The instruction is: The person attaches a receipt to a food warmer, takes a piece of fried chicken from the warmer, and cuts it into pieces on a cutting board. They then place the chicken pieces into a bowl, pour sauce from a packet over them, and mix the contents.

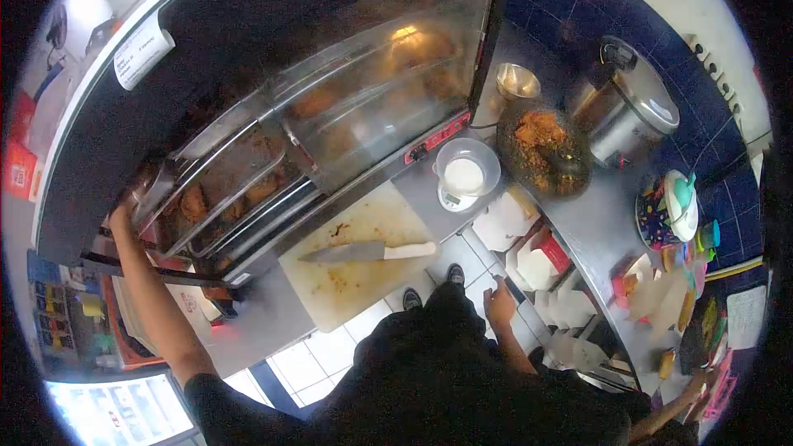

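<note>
My left hand reaches to the left end of a glass-fronted food warmer, its fingers lost in shadow by the metal edge. Beside it, the warmer's left side stands uncovered, showing wire racks with browned pieces of food. My right hand hangs low over the floor near the lower shelf, fingers loosely bent and apart, with nothing visible in it. Between my arms, a kitchen knife with a white handle lies across a stained cutting board in front of the warmer.
Right of the board stand a kitchen scale with a clear bowl, a dark stone mortar holding reddish food, and a large steel cooker. White takeaway boxes fill the lower shelf. Another person's arm shows at lower right.
</note>
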`<state>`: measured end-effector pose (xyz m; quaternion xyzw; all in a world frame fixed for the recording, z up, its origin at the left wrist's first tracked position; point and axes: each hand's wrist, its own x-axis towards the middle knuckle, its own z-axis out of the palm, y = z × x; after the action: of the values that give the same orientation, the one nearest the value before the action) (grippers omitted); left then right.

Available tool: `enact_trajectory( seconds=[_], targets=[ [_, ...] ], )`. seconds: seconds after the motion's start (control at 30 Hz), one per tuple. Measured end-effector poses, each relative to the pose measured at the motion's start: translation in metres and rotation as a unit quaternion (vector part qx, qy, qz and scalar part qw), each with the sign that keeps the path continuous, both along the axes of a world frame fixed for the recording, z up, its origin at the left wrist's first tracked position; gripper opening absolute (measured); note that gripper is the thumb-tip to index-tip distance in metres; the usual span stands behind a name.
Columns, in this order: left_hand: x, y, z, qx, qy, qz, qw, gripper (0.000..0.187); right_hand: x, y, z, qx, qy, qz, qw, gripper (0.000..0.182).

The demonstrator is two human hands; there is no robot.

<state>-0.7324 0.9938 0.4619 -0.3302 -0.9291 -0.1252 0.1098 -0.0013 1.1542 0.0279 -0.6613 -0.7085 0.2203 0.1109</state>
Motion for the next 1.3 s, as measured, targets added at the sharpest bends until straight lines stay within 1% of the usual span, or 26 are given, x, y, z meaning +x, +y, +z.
enact_trajectory(
  seconds=[0.07,0.1,0.13,0.17,0.2,0.23,0.27,0.33,0.47,0.53,0.6,0.67,0.73,0.8,0.87,0.93,0.97,1.0,1.03,1.13,1.17,1.2,1.23,1.27,1.3],
  targets=[
    [-0.003,0.002,0.000,-0.001,0.002,-0.007,1.000,0.049,0.004,-0.005,-0.003,0.006,-0.004,-0.004,1.000,0.044],
    [-0.005,0.004,-0.001,-0.004,0.007,-0.016,1.000,0.049,0.006,-0.005,-0.022,0.010,-0.079,-0.036,0.996,0.046],
    [-0.006,-0.004,0.002,-0.005,0.011,-0.014,1.000,0.049,0.009,0.000,-0.016,-0.028,0.008,-0.029,0.999,0.049],
    [0.000,-0.012,0.004,-0.011,0.019,-0.007,1.000,0.049,0.007,0.001,-0.015,-0.031,0.027,-0.021,0.999,0.049],
    [0.004,-0.015,0.008,-0.017,0.026,-0.003,0.999,0.050,0.005,0.001,-0.022,0.030,0.050,-0.015,0.998,0.049],
    [0.008,-0.016,0.008,-0.022,0.030,0.000,0.999,0.050,0.008,0.007,-0.040,0.058,-0.011,0.012,0.998,0.048],
    [0.010,-0.018,0.012,-0.023,0.030,0.006,0.999,0.050,0.003,0.010,-0.025,0.004,-0.015,0.010,1.000,0.047],
    [0.011,-0.017,0.014,-0.021,0.025,0.012,0.999,0.051,-0.004,0.019,-0.023,0.004,-0.028,0.019,0.999,0.046],
    [0.013,-0.024,0.011,-0.008,0.016,0.021,1.000,0.052,-0.010,0.019,-0.006,0.021,-0.027,0.034,0.999,0.044],
    [0.015,-0.030,0.008,-0.003,0.012,0.027,1.000,0.052,-0.010,0.021,-0.010,0.030,0.003,0.027,0.999,0.045],
    [0.015,-0.031,0.007,0.004,0.008,0.030,1.000,0.053,-0.004,0.024,-0.014,0.022,0.000,0.026,0.999,0.045],
    [0.016,-0.032,0.005,0.010,0.003,0.030,0.999,0.053,0.000,0.021,-0.016,0.025,-0.004,0.035,0.999,0.041],
    [0.018,-0.034,0.004,0.017,-0.008,0.028,0.999,0.054,0.003,0.018,-0.014,0.015,-0.019,0.014,1.000,0.040],
    [0.029,-0.033,0.008,0.028,-0.021,0.026,0.999,0.054,0.006,0.013,-0.013,0.002,-0.033,-0.006,0.999,0.040],
    [0.047,-0.028,0.018,0.036,-0.023,0.022,0.999,0.055,0.013,0.011,-0.016,0.004,-0.039,0.010,0.999,0.040],
    [0.082,-0.018,0.040,0.008,-0.021,0.062,0.998,0.059,0.018,0.006,-0.021,0.026,-0.014,0.011,0.999,0.041],
    [0.027,-0.031,0.014,-0.020,0.007,0.077,0.997,0.069,0.020,0.005,-0.027,0.029,-0.030,0.003,0.999,0.041],
    [0.020,-0.033,0.010,-0.016,0.008,0.063,0.998,0.069,0.011,0.008,-0.018,0.033,-0.047,-0.004,0.998,0.042],
    [0.013,-0.032,0.004,-0.014,0.011,0.052,0.999,0.070,0.006,0.008,-0.007,-0.034,-0.055,-0.027,0.998,0.042],
    [0.010,-0.025,0.000,-0.012,0.019,0.030,0.999,0.071,-0.004,0.018,-0.022,0.028,-0.005,0.047,0.998,0.038],
    [0.010,-0.023,0.000,-0.010,0.022,0.024,0.999,0.071,-0.020,0.018,-0.008,0.069,0.076,0.046,0.994,0.034],
    [0.009,-0.020,0.000,-0.008,0.024,0.019,0.999,0.072,-0.041,0.025,0.007,0.086,0.132,0.040,0.987,0.031],
    [0.011,-0.020,-0.004,-0.009,0.028,0.014,0.999,0.072,-0.068,0.031,0.031,0.119,0.215,0.092,0.965,0.029],
    [0.012,-0.019,-0.006,-0.008,0.030,0.008,0.999,0.073,-0.102,0.036,0.062,0.060,0.303,0.092,0.946,0.030],
    [0.012,-0.016,-0.006,-0.008,0.031,0.000,0.999,0.073,-0.143,0.045,0.095,0.094,0.407,0.162,0.894,0.030]
  ],
)
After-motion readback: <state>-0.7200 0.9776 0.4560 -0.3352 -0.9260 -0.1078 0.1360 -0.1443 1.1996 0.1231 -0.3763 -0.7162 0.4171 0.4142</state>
